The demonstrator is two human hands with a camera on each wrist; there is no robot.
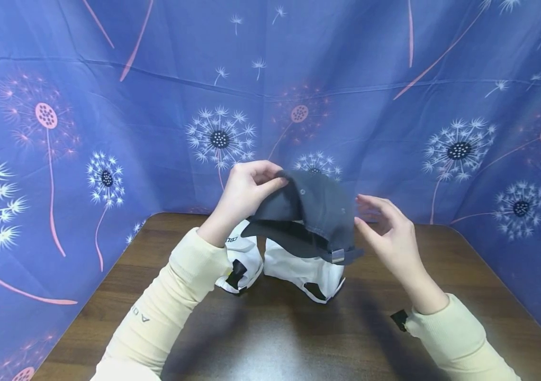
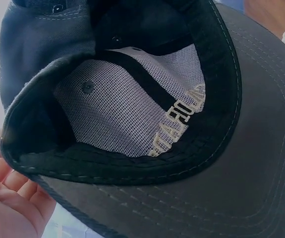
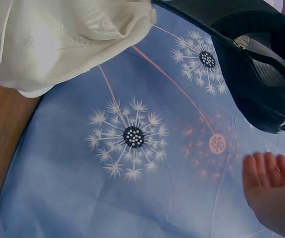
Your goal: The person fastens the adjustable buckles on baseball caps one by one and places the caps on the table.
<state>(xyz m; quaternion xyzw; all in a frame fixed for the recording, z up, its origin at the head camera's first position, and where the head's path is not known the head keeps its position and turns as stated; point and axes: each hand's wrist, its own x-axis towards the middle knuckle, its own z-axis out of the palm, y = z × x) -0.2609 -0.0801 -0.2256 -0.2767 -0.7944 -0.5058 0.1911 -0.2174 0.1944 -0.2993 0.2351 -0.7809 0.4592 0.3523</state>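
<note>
A dark grey baseball cap [image 1: 325, 203] hangs in the air over the table, its strap buckle low on the right. My left hand [image 1: 256, 185] pinches the cap's upper left edge between thumb and fingers. The left wrist view looks into the cap [image 2: 127, 99], with mesh lining, the back of some stitched letters and the stitched brim; part of the left hand [image 2: 13, 203] shows beside it. To the right of the cap is my right hand [image 1: 389, 227], a small gap away, fingers loosely bent and holding nothing. The right wrist view shows the right hand [image 3: 273, 193] below the cap [image 3: 261, 74].
Two white caps with black patches stand on the brown wooden table [image 1: 261, 338] under the grey cap: one on the left [image 1: 246, 264], one on the right [image 1: 299, 267]. A blue dandelion-print cloth [image 1: 156, 106] hangs behind the table and along its sides.
</note>
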